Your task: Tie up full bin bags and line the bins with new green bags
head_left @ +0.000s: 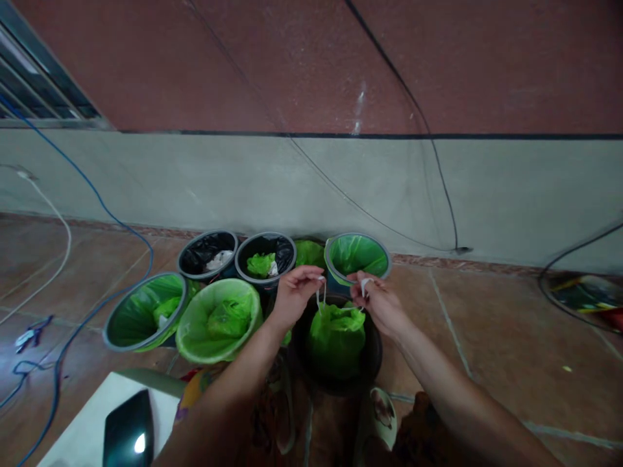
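Note:
A green drawstring trash bag sits bunched inside a dark round bin between my feet. My left hand pinches a white drawstring loop at the bag's left side. On the other side, my right hand grips the right-hand loop of the white drawstring. Both loops are pulled up above the bag, whose mouth looks gathered. Just behind my right hand stands a bin lined with a green bag.
Left of me are a bin with a green liner, a pale green-lined bin and two black-lined bins holding waste. A phone-like dark device lies on a white surface. Blue cable crosses the tiled floor; a wall stands behind.

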The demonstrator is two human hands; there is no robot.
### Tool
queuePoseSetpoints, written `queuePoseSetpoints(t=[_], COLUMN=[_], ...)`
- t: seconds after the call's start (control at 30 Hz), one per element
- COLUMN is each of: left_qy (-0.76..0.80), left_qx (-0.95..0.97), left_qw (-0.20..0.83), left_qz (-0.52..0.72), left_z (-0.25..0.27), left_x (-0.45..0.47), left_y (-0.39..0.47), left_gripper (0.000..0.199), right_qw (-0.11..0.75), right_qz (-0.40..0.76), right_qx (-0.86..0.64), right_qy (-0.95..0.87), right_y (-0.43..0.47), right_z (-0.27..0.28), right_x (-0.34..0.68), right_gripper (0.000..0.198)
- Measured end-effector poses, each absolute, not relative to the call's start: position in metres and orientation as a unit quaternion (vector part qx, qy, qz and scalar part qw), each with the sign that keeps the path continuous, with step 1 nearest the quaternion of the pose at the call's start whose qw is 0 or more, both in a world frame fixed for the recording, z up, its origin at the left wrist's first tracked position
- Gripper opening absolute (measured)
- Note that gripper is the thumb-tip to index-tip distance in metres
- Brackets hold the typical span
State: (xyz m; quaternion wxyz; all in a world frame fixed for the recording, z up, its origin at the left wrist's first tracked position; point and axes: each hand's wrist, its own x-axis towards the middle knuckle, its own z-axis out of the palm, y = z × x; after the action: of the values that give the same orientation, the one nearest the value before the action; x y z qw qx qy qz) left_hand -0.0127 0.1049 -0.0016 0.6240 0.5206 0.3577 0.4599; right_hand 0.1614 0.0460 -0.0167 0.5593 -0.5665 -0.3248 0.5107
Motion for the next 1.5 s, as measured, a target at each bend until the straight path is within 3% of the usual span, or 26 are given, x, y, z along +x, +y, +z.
queuePoseSetpoints(t=[0.17,0.23,0.37,0.57,0.73,0.9,1.0,1.13,1.17,1.23,1.33,1.4,1.5], left_qy=[0.332,0.335,0.409,0.288,0.399,0.488,0.514,0.503,0.495,0.476,0.45,0.441,0.453], left_qx=[0.509,0.52,0.507,0.665,0.671,0.574,0.542,0.529,0.531,0.54,0.555,0.564,0.577], left_qw=[0.662,0.66,0.626,0.659,0.602,0.609,0.611,0.625,0.629,0.636,0.65,0.653,0.633], left_qz=[0.438,0.427,0.429,0.203,0.168,0.25,0.262,0.275,0.279,0.277,0.259,0.248,0.249], left_z=[-0.006,-0.013,-0.038,-0.071,-0.081,-0.082,-0.08,-0.079,-0.08,-0.082,-0.085,-0.086,-0.085], left_x=[-0.001,0.003,0.004,0.003,0.002,0.0,0.0,0.002,0.002,0.004,0.007,0.009,0.009], left_y=[0.105,0.107,0.11,0.09,0.088,0.101,0.104,0.102,0.102,0.1,0.099,0.098,0.098], left_gripper=[0.023,0.026,0.033,0.018,0.029,0.03,0.031,0.031,0.031,0.032,0.031,0.03,0.032], right_qw=[0.374,0.35,0.432,0.527,0.538,0.369,0.22,0.006,-0.025,-0.01,0.15,0.214,0.199], right_qz=[0.542,0.55,0.565,0.605,0.501,0.387,0.38,0.349,0.36,0.412,0.476,0.457,0.394], right_qx=[-0.592,-0.58,-0.561,-0.505,-0.6,-0.721,-0.705,-0.675,-0.666,-0.633,-0.579,-0.597,-0.637], right_qy=[-0.465,-0.488,-0.424,-0.32,-0.314,-0.441,-0.557,-0.65,-0.653,-0.656,-0.644,-0.623,-0.632], right_y=[0.04,0.04,0.045,0.048,0.056,0.056,0.045,0.028,0.025,0.024,0.031,0.037,0.04], right_z=[-0.028,-0.031,-0.034,-0.029,-0.027,-0.049,-0.061,-0.062,-0.059,-0.051,-0.043,-0.042,-0.048], right_x=[0.139,0.134,0.139,0.151,0.175,0.207,0.213,0.202,0.198,0.188,0.181,0.181,0.184], right_gripper=[0.031,0.024,0.034,0.042,0.033,0.026,0.033,0.008,0.015,0.025,0.023,0.026,0.024])
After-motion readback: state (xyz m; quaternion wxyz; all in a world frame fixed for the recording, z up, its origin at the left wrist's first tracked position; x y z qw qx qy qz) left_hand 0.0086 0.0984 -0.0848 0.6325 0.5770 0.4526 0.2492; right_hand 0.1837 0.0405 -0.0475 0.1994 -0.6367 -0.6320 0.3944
